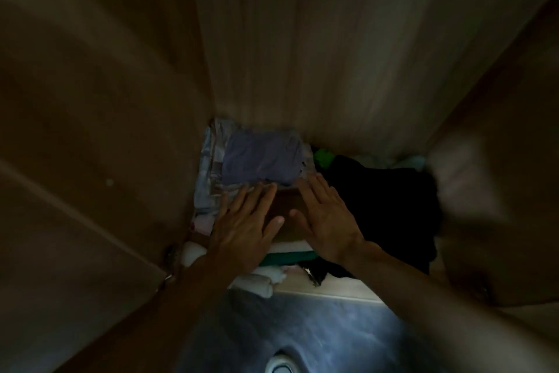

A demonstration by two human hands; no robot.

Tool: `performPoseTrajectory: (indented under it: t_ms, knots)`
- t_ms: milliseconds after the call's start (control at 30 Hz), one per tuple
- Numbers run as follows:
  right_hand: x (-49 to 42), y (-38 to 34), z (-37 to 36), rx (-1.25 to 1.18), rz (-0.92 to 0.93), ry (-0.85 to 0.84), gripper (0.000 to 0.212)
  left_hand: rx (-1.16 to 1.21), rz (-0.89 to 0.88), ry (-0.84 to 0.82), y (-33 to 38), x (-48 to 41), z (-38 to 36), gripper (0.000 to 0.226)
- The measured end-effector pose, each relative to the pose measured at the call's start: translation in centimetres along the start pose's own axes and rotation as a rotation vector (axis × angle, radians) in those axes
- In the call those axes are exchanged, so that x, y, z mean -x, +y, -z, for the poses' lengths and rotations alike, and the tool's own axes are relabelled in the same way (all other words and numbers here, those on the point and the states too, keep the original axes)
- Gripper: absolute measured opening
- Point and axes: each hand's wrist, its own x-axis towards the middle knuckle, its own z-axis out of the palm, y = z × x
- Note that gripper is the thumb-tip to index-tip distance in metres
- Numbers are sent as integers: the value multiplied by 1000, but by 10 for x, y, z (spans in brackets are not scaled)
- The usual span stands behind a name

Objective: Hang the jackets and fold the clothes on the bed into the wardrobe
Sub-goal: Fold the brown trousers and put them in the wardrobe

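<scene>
Recorder: Hands first: left hand (245, 221) lies flat, fingers straight and spread, gripping nothing. Its fingertips (270, 189) reach the near edge of the purple folded garment (261, 161). The right hand (328, 218) is the same: palm down, fingers straight, nothing held, tips just beside the garment's right corner.

Checker: Touching, or short of it?

Recorder: Too dim to tell. Flat palms suit pressing or nudging a fold square rather than lifting it. That is a judgement only.

Checker: Where does the garment sit?

Recorder: Inside the wardrobe (302, 55), on top of a pale patterned stack (208, 182) in the left rear corner. Likely set there so the panels keep the pile upright.

Checker: Beyond that?

Recorder: Black heap (384, 200) to the right, loose rather than folded, close by the right hand's outer edge. Green scrap (322, 155) shows behind it. Brown surface (287, 203) between the hands could be shelf board or cloth; cannot say. Below the wrists, teal cloth (287, 257) and white bundles (263, 280) on a lower level. Floor (317, 336) lies nearest the camera.

Checker: Stage?

Recorder: Probably settling one folded piece in place. The black heap looks unsorted, so folding seems unfinished. No jackets or bed in view.
</scene>
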Motion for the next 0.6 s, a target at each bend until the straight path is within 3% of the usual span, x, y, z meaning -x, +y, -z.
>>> performPoseTrajectory:
  t_ms: [33,133,200,467,600]
  knots:
    - [11,-10,27,-3,-6,-19,101,0,-8,10,11,10,26,84]
    - [49,-42,105,-25,-21,-83,71,-18,-22,13,41,46,98,77]
    - [82,-63,151,-42,-36,-72,62,40,-8,9,63,73,141,74]
    - [230,-137,307,-26,-98,-125,68,127,-11,-61,164,203,295,70]
    - [288,-159,374,70,-80,-46,67,140,-10,-63,206,249,363,68]
